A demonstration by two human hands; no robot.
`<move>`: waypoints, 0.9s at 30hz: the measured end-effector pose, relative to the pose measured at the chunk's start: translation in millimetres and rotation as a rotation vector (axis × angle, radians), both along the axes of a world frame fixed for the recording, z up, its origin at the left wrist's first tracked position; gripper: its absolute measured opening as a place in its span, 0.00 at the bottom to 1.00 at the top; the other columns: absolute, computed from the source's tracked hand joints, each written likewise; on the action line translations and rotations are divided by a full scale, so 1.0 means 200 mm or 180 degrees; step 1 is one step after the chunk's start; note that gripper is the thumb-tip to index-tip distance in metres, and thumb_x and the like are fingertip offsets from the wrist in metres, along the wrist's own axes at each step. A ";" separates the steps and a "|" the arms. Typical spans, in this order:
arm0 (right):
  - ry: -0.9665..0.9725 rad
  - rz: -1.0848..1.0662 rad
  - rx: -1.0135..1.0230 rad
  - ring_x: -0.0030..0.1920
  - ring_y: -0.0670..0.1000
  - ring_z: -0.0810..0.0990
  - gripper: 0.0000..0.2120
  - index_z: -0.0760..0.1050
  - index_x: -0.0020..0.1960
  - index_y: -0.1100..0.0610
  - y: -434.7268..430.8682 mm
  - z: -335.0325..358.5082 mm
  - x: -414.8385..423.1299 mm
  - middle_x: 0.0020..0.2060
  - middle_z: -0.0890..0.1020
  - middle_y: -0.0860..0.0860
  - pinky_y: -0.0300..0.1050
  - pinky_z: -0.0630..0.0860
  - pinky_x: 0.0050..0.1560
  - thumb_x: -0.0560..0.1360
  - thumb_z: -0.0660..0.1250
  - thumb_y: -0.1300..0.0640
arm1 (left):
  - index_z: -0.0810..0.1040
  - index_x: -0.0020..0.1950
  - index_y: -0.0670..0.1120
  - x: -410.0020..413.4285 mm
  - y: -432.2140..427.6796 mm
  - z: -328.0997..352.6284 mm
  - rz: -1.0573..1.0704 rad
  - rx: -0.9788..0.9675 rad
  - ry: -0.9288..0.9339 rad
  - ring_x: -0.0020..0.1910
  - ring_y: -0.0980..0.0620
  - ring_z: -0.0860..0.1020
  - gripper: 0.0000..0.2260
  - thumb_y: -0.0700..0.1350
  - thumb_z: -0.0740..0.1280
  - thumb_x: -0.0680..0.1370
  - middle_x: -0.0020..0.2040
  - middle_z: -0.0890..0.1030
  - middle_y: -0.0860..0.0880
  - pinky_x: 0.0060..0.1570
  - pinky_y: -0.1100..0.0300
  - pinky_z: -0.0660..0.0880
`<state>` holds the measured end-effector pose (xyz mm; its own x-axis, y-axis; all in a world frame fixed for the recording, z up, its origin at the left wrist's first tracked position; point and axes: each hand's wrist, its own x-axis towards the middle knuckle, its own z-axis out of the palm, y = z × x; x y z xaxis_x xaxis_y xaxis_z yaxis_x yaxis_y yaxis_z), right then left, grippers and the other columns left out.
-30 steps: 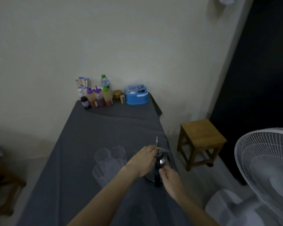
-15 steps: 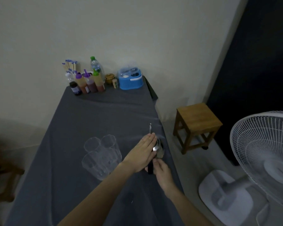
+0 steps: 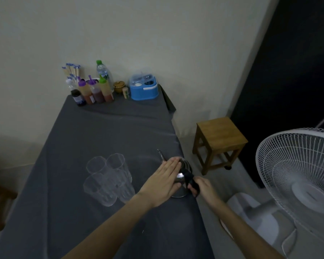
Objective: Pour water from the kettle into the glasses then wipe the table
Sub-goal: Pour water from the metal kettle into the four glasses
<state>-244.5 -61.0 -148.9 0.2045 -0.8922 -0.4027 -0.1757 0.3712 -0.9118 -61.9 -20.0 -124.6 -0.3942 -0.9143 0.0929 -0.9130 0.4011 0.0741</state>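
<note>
Flat and open, the left hand (image 3: 162,181) lies with fingers together across the top and side of the kettle (image 3: 181,181), a shiny rounded steel pot with a thin curved spout pointing away. Just behind it, the right hand (image 3: 201,186) is curled around the kettle's black handle. The kettle stands near the right edge of the table (image 3: 105,131), which is draped in a smooth dark grey cloth with soft creases. Just left of the kettle, four clear faceted glasses (image 3: 108,177) stand bunched together, upright. At the far end sit squeeze bottles (image 3: 94,91) with purple and green caps and a blue plastic caddy (image 3: 144,88). A square wooden stool (image 3: 220,141) and a white mesh fan (image 3: 297,176) stand to the right. Compared with half a second ago, the left hand has spread flatter, and more of the kettle's body shows.
</note>
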 end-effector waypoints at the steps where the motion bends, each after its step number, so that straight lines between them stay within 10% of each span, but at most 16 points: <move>1: 0.0001 -0.0081 -0.0004 0.23 0.48 0.72 0.21 0.73 0.31 0.62 -0.02 0.00 -0.02 0.21 0.75 0.51 0.40 0.65 0.26 0.80 0.52 0.65 | 0.52 0.77 0.40 -0.02 -0.01 0.00 -0.0008 0.0047 0.0001 0.77 0.47 0.49 0.31 0.59 0.38 0.81 0.78 0.53 0.42 0.74 0.48 0.45; 12: -0.0398 -0.1286 0.0245 0.29 0.54 0.71 0.17 0.71 0.32 0.62 -0.01 0.03 0.07 0.26 0.72 0.56 0.44 0.67 0.32 0.78 0.54 0.65 | 0.46 0.78 0.40 -0.12 -0.09 0.01 0.0210 0.0060 -0.0247 0.78 0.47 0.45 0.28 0.54 0.42 0.82 0.79 0.47 0.42 0.75 0.54 0.41; 27: -0.0029 -0.0955 -0.0267 0.33 0.54 0.72 0.15 0.72 0.34 0.61 0.17 0.26 0.08 0.31 0.74 0.57 0.46 0.66 0.35 0.78 0.58 0.63 | 0.49 0.78 0.41 -0.08 0.20 0.21 0.0376 -0.0138 0.0449 0.77 0.50 0.46 0.27 0.54 0.45 0.83 0.78 0.49 0.43 0.75 0.50 0.41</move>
<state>-229.4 -27.4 -97.5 -0.0696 -0.9434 -0.3243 -0.0613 0.3285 -0.9425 -76.9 19.3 -82.0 -0.2646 -0.9474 0.1799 -0.9358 0.2973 0.1896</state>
